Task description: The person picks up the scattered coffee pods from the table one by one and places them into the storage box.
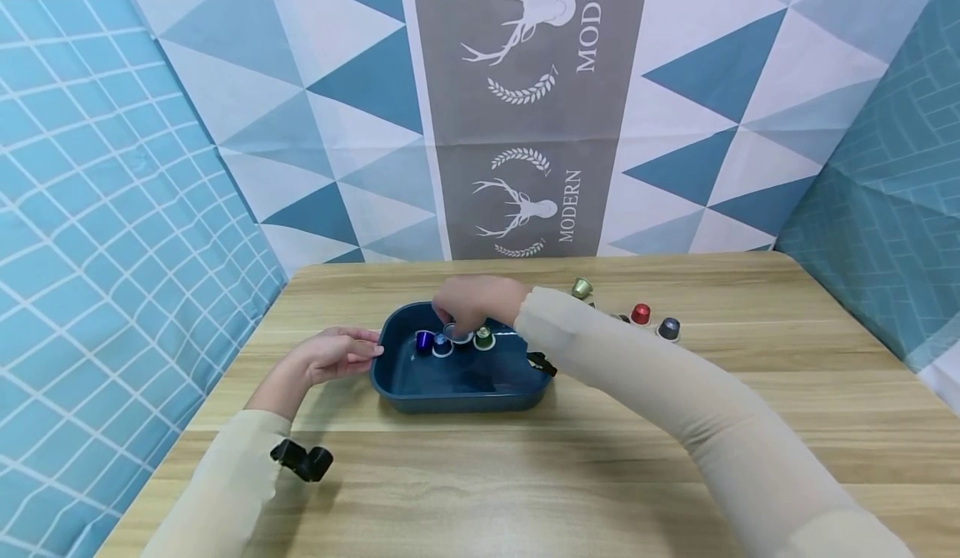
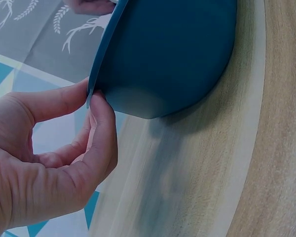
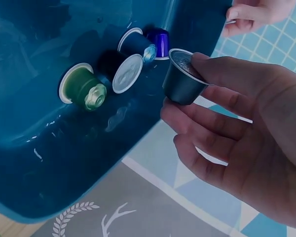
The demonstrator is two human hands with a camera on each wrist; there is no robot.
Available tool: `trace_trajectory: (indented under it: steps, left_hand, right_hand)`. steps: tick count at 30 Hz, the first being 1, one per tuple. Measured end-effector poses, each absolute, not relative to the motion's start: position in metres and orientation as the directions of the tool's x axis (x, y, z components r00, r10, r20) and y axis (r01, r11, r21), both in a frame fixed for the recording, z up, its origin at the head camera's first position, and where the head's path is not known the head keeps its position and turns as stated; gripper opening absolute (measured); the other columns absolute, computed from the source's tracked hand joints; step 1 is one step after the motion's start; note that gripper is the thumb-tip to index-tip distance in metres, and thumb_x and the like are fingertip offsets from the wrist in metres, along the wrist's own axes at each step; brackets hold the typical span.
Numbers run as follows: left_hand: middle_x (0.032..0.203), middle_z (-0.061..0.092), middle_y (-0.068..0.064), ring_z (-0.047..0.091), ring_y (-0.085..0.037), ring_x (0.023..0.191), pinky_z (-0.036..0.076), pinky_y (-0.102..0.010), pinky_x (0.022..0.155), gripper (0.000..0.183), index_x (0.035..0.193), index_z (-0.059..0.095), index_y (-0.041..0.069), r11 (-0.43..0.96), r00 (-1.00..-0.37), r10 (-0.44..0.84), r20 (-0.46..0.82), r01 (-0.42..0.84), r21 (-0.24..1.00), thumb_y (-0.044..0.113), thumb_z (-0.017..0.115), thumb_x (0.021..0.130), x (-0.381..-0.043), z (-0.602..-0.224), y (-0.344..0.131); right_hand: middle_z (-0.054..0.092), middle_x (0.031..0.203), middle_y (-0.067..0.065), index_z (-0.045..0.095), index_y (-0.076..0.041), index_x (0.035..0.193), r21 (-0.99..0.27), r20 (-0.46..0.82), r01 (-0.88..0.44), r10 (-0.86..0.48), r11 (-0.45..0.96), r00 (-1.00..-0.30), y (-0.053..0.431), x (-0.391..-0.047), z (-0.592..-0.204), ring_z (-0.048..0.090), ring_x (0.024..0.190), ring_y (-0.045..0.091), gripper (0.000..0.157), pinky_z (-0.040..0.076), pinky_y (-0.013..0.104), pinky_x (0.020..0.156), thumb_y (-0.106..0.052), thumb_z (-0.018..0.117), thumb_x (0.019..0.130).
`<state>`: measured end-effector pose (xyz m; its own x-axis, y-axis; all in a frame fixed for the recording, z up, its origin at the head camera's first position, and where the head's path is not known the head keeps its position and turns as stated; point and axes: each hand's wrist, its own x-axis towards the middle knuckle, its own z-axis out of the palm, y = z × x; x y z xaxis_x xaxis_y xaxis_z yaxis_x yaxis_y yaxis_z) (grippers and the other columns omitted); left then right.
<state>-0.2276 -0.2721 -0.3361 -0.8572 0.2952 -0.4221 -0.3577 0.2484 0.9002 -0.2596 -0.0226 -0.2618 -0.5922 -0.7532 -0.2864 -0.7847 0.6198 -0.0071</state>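
Observation:
A dark blue tray (image 1: 465,399) with raised walls stands on the wooden table. My left hand (image 1: 341,354) pinches its left rim between thumb and fingers, seen closely in the left wrist view. Over the tray's far side, my right hand (image 1: 472,299) holds a dark coffee capsule (image 3: 182,81) by its rim. Inside the tray lie a green capsule (image 3: 84,88), a dark capsule with a pale lid (image 3: 128,74), a light blue capsule (image 3: 138,45) and a purple-blue capsule (image 3: 158,43). In the head view my right hand partly covers the dark one.
To the right of the tray, beyond my right forearm, are a gold capsule (image 1: 581,289), a red capsule (image 1: 641,314) and a dark grey capsule (image 1: 669,329). The sleeve hides part of that group. A patterned cloth (image 1: 525,124) hangs behind the table.

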Motion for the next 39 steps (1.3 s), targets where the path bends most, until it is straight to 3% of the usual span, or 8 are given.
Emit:
trace_trajectory:
  steps: [12, 27, 33, 39]
  left_hand:
    - [0.085, 0.063, 0.007, 0.062, 0.000, 0.078, 0.055, -0.016, 0.075, 0.056, 0.139, 0.030, -0.013, 0.243, -0.852, 0.299, -0.430, -0.368, 0.898, 0.007, 0.057, 0.094, -0.228, -0.338, -0.273]
    - [0.088, 0.061, 0.007, 0.061, -0.001, 0.078, 0.054, -0.016, 0.075, 0.055, 0.139, 0.030, -0.012, 0.233, -0.843, 0.310, -0.439, -0.380, 0.895, 0.008, 0.056, 0.094, -0.225, -0.341, -0.275]
    - [0.079, 0.060, 0.009, 0.059, 0.001, 0.071, 0.054, -0.016, 0.074, 0.053, 0.138, 0.031, -0.010, 0.235, -0.844, 0.300, -0.445, -0.387, 0.892, 0.008, 0.055, 0.095, -0.229, -0.340, -0.275]
    - [0.081, 0.062, 0.008, 0.061, 0.000, 0.071, 0.054, -0.016, 0.074, 0.053, 0.139, 0.030, -0.011, 0.238, -0.844, 0.302, -0.443, -0.383, 0.893, 0.007, 0.054, 0.095, -0.230, -0.336, -0.274]
  right_hand:
    - [0.068, 0.107, 0.001, 0.066, -0.011, 0.104, 0.050, -0.248, -0.826, -0.794, 0.562, -0.555, -0.048, -0.261, -0.274, 0.061, 0.094, 0.014, 0.017, 0.053, 0.027, 0.085, -0.022, 0.065, 0.090]
    - [0.067, 0.106, -0.001, 0.065, -0.014, 0.107, 0.051, -0.229, -0.866, -0.838, 0.497, -0.495, -0.070, -0.259, -0.293, 0.060, 0.091, 0.011, 0.020, 0.052, 0.023, 0.084, -0.027, 0.064, 0.092]
    - [0.068, 0.106, -0.001, 0.066, -0.016, 0.106, 0.040, -0.224, -0.848, -0.822, 0.528, -0.523, -0.074, -0.261, -0.298, 0.061, 0.091, 0.011, 0.020, 0.052, 0.022, 0.084, -0.028, 0.067, 0.090]
    - [0.068, 0.108, -0.001, 0.067, -0.017, 0.106, 0.002, -0.194, -0.831, -0.815, 0.556, -0.545, -0.075, -0.268, -0.303, 0.061, 0.090, 0.010, 0.022, 0.053, 0.022, 0.082, -0.030, 0.068, 0.089]
